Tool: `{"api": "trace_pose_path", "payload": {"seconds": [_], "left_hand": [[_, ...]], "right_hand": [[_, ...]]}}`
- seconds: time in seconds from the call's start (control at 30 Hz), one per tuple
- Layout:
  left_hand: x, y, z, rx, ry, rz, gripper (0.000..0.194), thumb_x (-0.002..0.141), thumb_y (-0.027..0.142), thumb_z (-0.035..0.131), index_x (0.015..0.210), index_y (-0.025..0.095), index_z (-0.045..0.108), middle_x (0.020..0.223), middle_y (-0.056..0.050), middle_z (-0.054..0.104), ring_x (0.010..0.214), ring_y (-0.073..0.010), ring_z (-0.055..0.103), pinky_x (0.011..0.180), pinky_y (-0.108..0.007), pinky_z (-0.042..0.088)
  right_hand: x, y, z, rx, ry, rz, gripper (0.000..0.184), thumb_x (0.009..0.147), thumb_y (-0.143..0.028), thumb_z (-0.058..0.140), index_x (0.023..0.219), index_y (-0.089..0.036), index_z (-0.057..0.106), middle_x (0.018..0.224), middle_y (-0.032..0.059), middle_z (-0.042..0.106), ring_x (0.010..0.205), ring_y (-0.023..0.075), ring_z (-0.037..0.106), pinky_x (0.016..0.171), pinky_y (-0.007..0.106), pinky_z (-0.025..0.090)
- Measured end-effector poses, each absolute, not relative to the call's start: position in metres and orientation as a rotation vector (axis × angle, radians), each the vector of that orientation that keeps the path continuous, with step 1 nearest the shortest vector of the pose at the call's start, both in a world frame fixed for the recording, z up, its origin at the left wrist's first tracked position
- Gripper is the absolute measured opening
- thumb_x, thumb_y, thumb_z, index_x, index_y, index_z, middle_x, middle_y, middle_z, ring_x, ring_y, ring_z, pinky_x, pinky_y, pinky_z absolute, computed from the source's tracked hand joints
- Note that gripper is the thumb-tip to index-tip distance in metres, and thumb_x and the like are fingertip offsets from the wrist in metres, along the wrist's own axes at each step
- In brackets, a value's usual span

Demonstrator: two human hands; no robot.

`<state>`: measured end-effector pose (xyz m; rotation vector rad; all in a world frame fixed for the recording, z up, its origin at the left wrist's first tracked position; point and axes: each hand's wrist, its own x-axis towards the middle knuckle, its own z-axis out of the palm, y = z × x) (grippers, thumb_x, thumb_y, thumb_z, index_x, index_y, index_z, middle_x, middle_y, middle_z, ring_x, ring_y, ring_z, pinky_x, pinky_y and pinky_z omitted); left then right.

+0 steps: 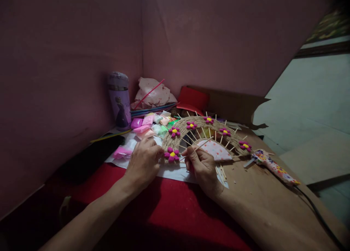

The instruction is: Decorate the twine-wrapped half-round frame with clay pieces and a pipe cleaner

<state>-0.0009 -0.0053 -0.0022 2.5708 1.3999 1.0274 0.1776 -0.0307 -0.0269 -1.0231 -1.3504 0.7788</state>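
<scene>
A half-round fan (199,121) of twine woven over thin sticks lies before me, with magenta clay flowers (171,155) with yellow centres along its band. At its base is a half-circle of white cloth (216,149) with orange-red dots. My left hand (144,159) is closed at the band's left end, beside the lowest flower; its fingertips are partly hidden. Pinched in my right hand (201,164) is a thin wooden stick (204,143), slanting up to the right across the dotted cloth. The stick's lower tip is near the fan's bottom left edge.
Behind the fan lie several bags of coloured clay (147,120). A purple bottle (120,101) stands at the wall, near a bundled dotted cloth (153,92). A flower-patterned, corded tool (276,168) rests on cardboard (254,189) at right. Loose sticks (222,172) lie below the fan.
</scene>
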Motion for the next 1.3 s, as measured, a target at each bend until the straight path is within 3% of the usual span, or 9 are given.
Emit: {"api": "trace_pose_path", "payload": {"seconds": [0.17,0.77,1.3], "left_hand": [[-0.0012,-0.0052,-0.0040,2.581,1.333,1.006,0.018,0.079,0.008,0.056,0.078,0.021,0.069,0.075,-0.005,0.058,0.085,-0.0223,0.050,0.072,-0.036,0.041],[-0.0004,-0.0059,-0.0011,2.559,1.427,1.114,0.015,0.079,0.007,0.056,0.071,0.018,0.064,0.076,-0.005,0.061,0.086,-0.0235,0.051,0.072,-0.037,0.041],[0.0019,-0.0081,-0.0007,2.607,1.433,0.972,0.014,0.074,0.005,0.060,0.069,0.017,0.063,0.074,-0.005,0.060,0.085,-0.0239,0.051,0.072,-0.037,0.042]], "right_hand": [[0.1769,-0.0315,-0.0254,-1.018,-1.377,0.759,0.037,0.089,-0.045,0.050,0.071,-0.015,0.061,0.046,-0.0041,0.047,0.041,0.0066,0.041,0.042,0.020,0.031],[0.1787,-0.0330,-0.0282,-1.032,-1.449,0.704,0.034,0.090,-0.043,0.048,0.073,-0.017,0.061,0.048,-0.0035,0.048,0.042,0.0075,0.041,0.040,0.019,0.030],[0.1790,-0.0369,-0.0248,-1.050,-1.584,0.592,0.033,0.093,-0.039,0.045,0.074,-0.018,0.061,0.049,-0.0042,0.048,0.044,0.0085,0.041,0.046,0.022,0.033]]}}
